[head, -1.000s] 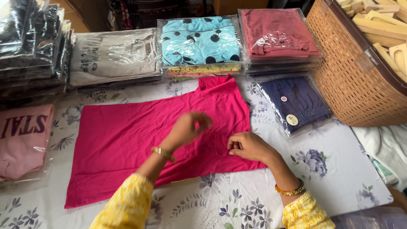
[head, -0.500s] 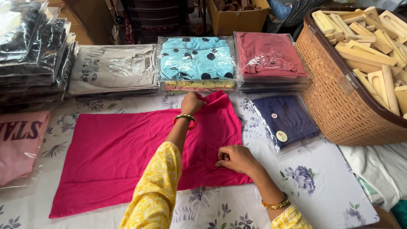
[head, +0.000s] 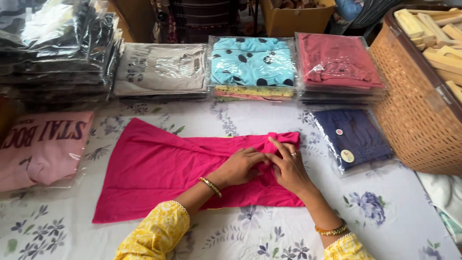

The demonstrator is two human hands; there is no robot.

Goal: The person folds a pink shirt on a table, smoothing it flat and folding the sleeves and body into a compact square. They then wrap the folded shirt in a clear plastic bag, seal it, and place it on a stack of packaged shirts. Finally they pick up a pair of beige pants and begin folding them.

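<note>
Pink garment (head: 159, 173) lies spread on the desk (head: 385, 216), which is covered by a white cloth with blue flower print. Upper right portion of the garment has been folded down toward the middle; both hands meet on that fold near the garment's right end. Left hand (head: 238, 166) rests palm-down on the folded layer, fingers flat and loose, pressing, not pinching. Right hand (head: 288, 166) lies just beside it, touching it, fingers (head: 279, 147) extended toward the small raised tuck of cloth at the upper right corner; whether they pinch that tuck or only press it, I cannot tell. Judgement: folding step in hand, partly done; the left half of the garment lies unfolded and slightly skewed. Next fold would likely call for flattening the crease first, then a clean grip on an edge so the layers stay aligned. Containers: woven tan basket (head: 414, 120) at right edge of the desk, holding pale wooden pieces (head: 433, 38), stacked loosely; their kind is not clear. Clear plastic bags along the far side hold folded garments: a grey one (head: 161, 67), a blue dotted one (head: 252, 60), a dark red one (head: 337, 60), a navy one (head: 353, 137) just right of the hands, a light pink one (head: 43, 147) at left. Dark bagged stack (head: 53, 43) at far left.
</note>
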